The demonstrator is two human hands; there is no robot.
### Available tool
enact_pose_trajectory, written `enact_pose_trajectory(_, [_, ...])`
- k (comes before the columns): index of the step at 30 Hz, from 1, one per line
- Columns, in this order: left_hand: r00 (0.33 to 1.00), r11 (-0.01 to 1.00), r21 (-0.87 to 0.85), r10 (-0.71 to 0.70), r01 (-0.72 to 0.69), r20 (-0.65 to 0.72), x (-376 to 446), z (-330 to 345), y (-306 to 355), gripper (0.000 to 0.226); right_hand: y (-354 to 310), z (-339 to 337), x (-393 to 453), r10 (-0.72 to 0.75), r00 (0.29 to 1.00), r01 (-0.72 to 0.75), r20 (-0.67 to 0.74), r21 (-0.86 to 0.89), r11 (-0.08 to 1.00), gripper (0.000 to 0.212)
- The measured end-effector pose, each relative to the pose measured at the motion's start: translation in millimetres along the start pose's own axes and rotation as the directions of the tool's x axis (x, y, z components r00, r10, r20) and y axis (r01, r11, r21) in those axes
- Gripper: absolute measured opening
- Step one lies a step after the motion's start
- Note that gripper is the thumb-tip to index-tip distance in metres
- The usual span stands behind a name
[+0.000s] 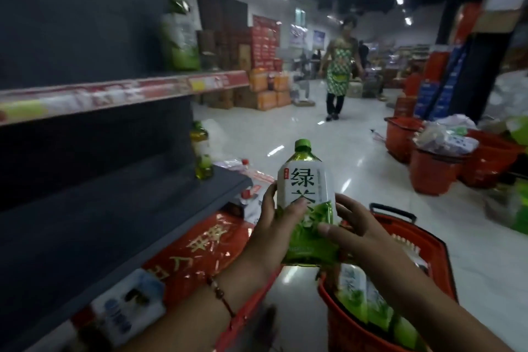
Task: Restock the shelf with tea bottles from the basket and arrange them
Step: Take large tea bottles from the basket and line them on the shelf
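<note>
A green-capped plastic tea bottle with a white and green label [307, 203] stands upright at lower centre of the frame, gripped from both sides: the left hand [275, 226] wraps its left edge, the right hand [358, 233] its lower right. Below it, at lower right, a red plastic basket [428, 248] holds more such bottles. The dark grey shelf [120, 208] at left carries one bottle [201, 151] at its far end.
</note>
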State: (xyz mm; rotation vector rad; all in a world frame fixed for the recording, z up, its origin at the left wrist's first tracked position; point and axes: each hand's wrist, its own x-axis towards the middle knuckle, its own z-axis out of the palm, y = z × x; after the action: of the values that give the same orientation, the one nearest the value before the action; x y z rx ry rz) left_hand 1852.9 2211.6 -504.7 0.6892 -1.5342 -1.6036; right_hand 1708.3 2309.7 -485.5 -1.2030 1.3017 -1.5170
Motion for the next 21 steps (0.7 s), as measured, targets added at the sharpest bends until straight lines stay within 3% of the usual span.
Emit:
enact_pose_trajectory(5, [0.964,0.982,0.085,0.184,-0.17,-0.19,-32,-66,75,0.063,-49,86,22,-0.116,0.965,0.119,0.235,0.003,0.993,0.065])
enact_pose_trajectory(9, [0.91,0.941,0.22,0.311,-0.255,-0.274,-46,-102,133,0.06,-91,134,43,-0.196,0.905,0.208,0.378,0.009,0.978,0.052])
enact_pose_trajectory(16, [0.908,0.799,0.583,0.343,-0.147,-0.24,-30,-155,224,0.08,-149,179,110,-0.212,0.808,0.151,0.55,0.155,0.976,0.044])
enact_pose_trajectory(21, [0.889,0.716,0.688,0.385,-0.118,-0.249,18,-191,284,0.086,-182,204,186,-0.27,0.763,0.2,0.588,0.184,0.962,0.037])
